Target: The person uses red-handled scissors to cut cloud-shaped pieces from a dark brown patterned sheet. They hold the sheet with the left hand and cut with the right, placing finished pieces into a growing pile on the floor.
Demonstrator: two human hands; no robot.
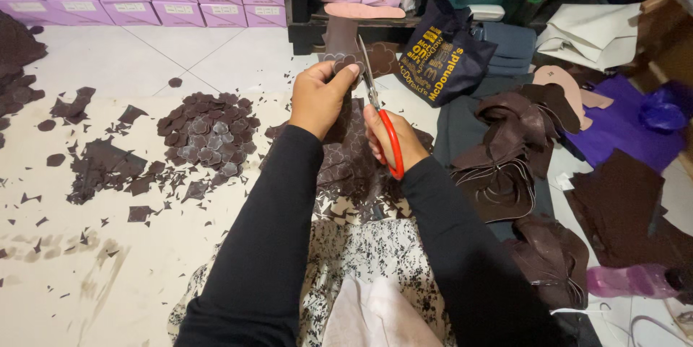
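Left hand (317, 98) pinches dark leather piece (338, 58) at its 12 o'clock, right hand (390, 141) grips red scissors (379, 120), blades pointing 11 o'clock alongside it

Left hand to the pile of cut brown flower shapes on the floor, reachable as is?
Probably yes, but not freely: the left hand is pinching a brown piece being cut by the scissors. The pile lies on its own side with nothing between; it would need to let go first.

scissors (377, 109): metal blades, glossy red plastic handles | brown sheet (339, 47): matt leather-like | floor (108, 58): glossy tile
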